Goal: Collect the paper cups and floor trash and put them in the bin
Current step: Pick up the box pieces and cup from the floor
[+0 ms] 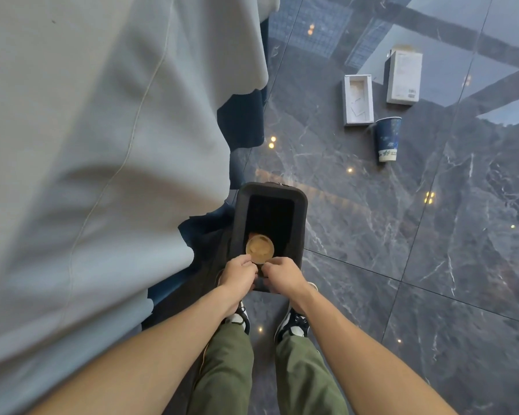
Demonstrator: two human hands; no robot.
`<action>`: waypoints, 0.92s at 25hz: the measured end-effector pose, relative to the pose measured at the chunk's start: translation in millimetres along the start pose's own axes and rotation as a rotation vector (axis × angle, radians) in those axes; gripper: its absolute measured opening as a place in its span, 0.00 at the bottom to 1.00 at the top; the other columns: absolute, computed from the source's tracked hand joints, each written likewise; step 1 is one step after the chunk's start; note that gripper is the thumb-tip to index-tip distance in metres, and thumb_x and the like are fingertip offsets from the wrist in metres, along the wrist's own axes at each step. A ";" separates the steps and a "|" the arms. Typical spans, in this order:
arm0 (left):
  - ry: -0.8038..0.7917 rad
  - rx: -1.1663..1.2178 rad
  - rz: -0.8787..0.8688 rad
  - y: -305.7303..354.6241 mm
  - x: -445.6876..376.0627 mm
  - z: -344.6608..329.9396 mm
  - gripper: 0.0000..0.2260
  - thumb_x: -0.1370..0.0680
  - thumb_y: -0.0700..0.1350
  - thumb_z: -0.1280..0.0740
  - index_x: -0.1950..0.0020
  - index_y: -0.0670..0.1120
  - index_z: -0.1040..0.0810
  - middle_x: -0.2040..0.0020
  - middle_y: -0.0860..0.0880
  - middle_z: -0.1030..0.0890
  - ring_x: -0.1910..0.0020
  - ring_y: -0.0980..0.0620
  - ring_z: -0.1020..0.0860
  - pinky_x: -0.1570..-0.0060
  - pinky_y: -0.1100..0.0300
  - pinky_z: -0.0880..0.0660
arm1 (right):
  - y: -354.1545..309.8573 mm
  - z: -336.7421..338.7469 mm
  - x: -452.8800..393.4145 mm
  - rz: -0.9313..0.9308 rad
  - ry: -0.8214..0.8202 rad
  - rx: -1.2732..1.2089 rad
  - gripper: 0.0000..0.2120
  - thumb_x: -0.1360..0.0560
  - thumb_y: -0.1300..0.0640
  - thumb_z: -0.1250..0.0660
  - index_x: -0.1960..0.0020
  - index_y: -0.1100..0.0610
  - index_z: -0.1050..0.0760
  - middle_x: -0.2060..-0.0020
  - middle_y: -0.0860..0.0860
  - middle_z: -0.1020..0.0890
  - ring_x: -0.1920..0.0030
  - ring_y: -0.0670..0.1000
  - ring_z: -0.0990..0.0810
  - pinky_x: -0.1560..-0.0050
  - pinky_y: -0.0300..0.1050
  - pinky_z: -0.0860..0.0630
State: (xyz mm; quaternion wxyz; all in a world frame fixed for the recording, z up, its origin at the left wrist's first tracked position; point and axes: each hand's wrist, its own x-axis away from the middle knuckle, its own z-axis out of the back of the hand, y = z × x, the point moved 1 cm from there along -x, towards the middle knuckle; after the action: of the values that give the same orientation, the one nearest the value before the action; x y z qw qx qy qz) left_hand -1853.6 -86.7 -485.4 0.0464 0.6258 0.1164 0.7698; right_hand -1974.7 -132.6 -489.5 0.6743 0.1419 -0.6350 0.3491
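Bin [300, 205] on floor [432, 265] right of table [72, 145]; cup [259, 249] over bin; second cup [388, 139], two boxes [358, 98] beyond, right.

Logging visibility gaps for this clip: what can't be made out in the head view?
- Bin interior: too dark to see its contents.
- Paper cup held over it: sides hidden by left hand and right hand.
- Print on blue cup and white boxes: too small.
- Table under grey cloth: covered.

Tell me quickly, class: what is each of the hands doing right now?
Left hand: fingers curled, pinching the tan round paper cup over the black rectangular bin.
Right hand: fingers curled, pinching the same cup from the other side.
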 end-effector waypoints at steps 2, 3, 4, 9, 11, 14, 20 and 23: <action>0.023 0.019 0.000 2.9 6.9 0.8 0.21 0.18 0.40 0.37 0.24 0.49 0.25 0.37 0.46 0.19 0.41 0.46 0.17 0.38 0.47 0.18 | -0.9 5.1 9.4 0.026 0.018 0.023 0.16 0.20 0.60 0.40 0.40 0.67 0.20 0.53 0.59 0.17 0.47 0.60 0.16 0.41 0.58 0.19; 0.041 0.011 -0.005 5.7 13.4 1.9 0.21 0.18 0.40 0.37 0.24 0.49 0.26 0.36 0.46 0.19 0.40 0.46 0.17 0.38 0.47 0.19 | -2.0 10.3 16.3 0.033 0.027 0.032 0.16 0.20 0.60 0.40 0.38 0.65 0.20 0.51 0.57 0.16 0.46 0.58 0.16 0.38 0.59 0.19; 0.062 -0.009 -0.010 8.6 20.8 3.1 0.21 0.18 0.40 0.37 0.25 0.49 0.25 0.35 0.46 0.19 0.38 0.45 0.18 0.36 0.46 0.19 | -2.1 16.7 22.5 0.039 0.036 0.035 0.16 0.21 0.60 0.40 0.38 0.64 0.19 0.52 0.55 0.17 0.48 0.55 0.17 0.39 0.60 0.19; 0.091 -0.308 -0.202 70.4 109.5 -1.1 0.23 0.17 0.44 0.35 0.21 0.49 0.30 0.26 0.46 0.24 0.27 0.45 0.25 0.28 0.52 0.29 | -23.0 94.6 98.7 0.145 0.123 0.137 0.16 0.21 0.59 0.38 0.39 0.60 0.17 0.45 0.56 0.14 0.40 0.58 0.17 0.37 0.51 0.23; 0.068 -0.437 -0.319 110.0 155.8 -12.1 0.26 0.17 0.47 0.34 0.19 0.48 0.32 0.24 0.46 0.25 0.26 0.45 0.26 0.29 0.52 0.30 | -31.2 137.0 142.3 0.200 0.155 0.211 0.16 0.21 0.58 0.38 0.38 0.60 0.18 0.40 0.57 0.15 0.37 0.58 0.19 0.36 0.48 0.24; 0.040 -0.612 -0.436 163.4 218.8 -32.2 0.30 0.17 0.52 0.33 0.17 0.48 0.37 0.20 0.46 0.30 0.23 0.44 0.30 0.26 0.50 0.32 | -40.5 196.1 199.4 0.253 0.181 0.319 0.17 0.20 0.57 0.38 0.37 0.62 0.18 0.38 0.60 0.16 0.36 0.61 0.20 0.37 0.50 0.23; 0.122 -0.916 -0.655 249.7 339.1 -87.2 0.36 0.20 0.61 0.35 0.16 0.50 0.42 0.17 0.45 0.38 0.19 0.41 0.38 0.22 0.41 0.38 | -48.5 312.8 306.5 0.338 0.291 0.453 0.26 0.20 0.50 0.37 0.24 0.57 0.29 0.26 0.56 0.25 0.26 0.58 0.27 0.28 0.49 0.30; 0.160 -1.026 -0.729 279.6 380.1 -117.0 0.37 0.21 0.63 0.36 0.15 0.53 0.44 0.15 0.44 0.43 0.17 0.40 0.43 0.21 0.39 0.41 | -53.7 358.7 340.6 0.355 0.379 0.522 0.29 0.23 0.46 0.37 0.23 0.52 0.31 0.27 0.58 0.26 0.28 0.63 0.28 0.28 0.57 0.29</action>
State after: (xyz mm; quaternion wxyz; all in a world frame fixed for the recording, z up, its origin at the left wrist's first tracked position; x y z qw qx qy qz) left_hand -2027.5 -289.2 -79.1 0.5909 0.3845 -0.0586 0.7068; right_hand -2228.6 -299.7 -95.6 0.6501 0.1294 -0.4030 0.6311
